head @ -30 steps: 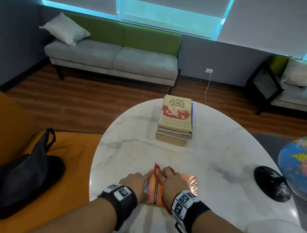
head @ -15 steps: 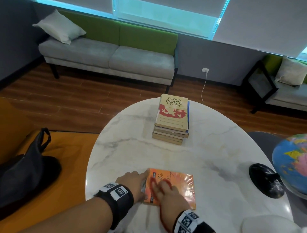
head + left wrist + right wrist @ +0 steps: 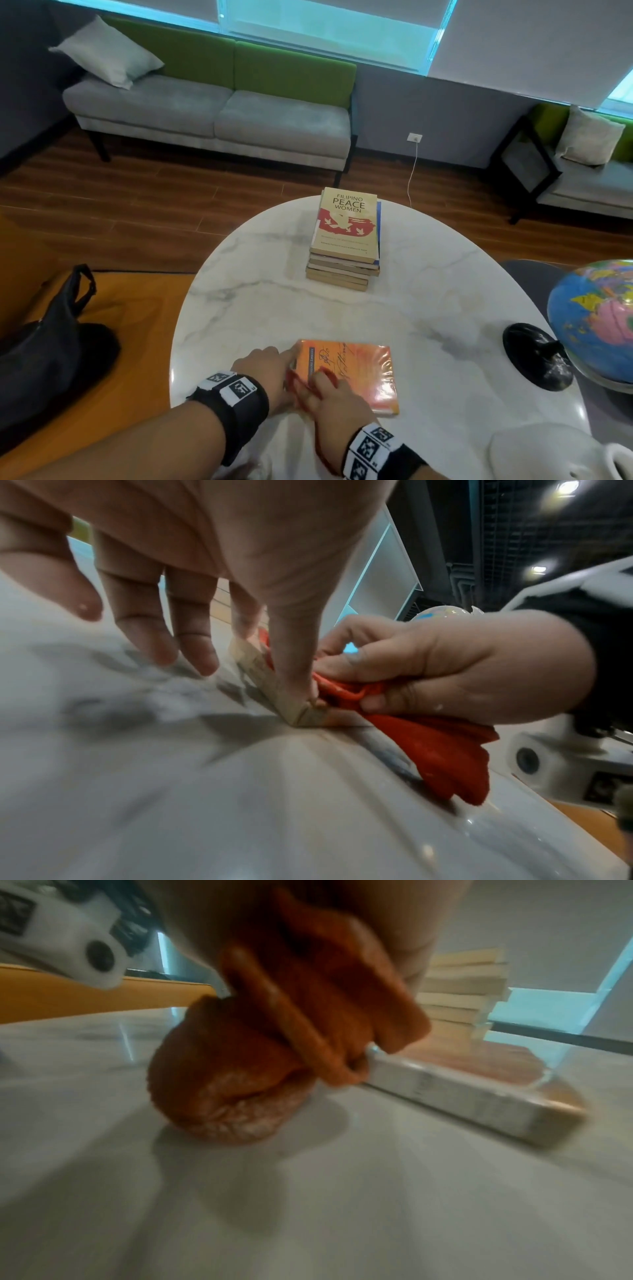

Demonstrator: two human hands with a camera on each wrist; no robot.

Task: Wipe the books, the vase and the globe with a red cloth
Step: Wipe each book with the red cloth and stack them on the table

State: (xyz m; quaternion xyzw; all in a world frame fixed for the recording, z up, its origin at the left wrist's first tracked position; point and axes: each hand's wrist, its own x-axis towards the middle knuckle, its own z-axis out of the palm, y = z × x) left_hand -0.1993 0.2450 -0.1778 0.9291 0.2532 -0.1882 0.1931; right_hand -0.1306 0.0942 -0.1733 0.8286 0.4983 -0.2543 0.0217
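Note:
An orange book (image 3: 359, 370) lies flat near the front edge of the white marble table (image 3: 257, 308). My left hand (image 3: 274, 363) rests open against the book's left edge; in the left wrist view its thumb presses the book's near corner (image 3: 274, 693). My right hand (image 3: 325, 394) grips the bunched red cloth (image 3: 296, 378) and presses it on the book's near left corner. The cloth (image 3: 260, 1053) hangs off the book (image 3: 479, 1096) onto the table. A stack of books (image 3: 346, 240) stands further back. The globe (image 3: 596, 318) and a white vase (image 3: 548, 452) are at the right.
The globe's black base (image 3: 536, 356) sits on the table's right edge. A black bag (image 3: 44, 359) lies on the orange seat (image 3: 137, 325) to my left. A grey and green sofa (image 3: 212, 113) stands beyond the table across the wood floor.
My right hand has drawn the red cloth back towards me across the orange cover, from its far left part to the near left corner. The left hand has stayed at the book's left edge.

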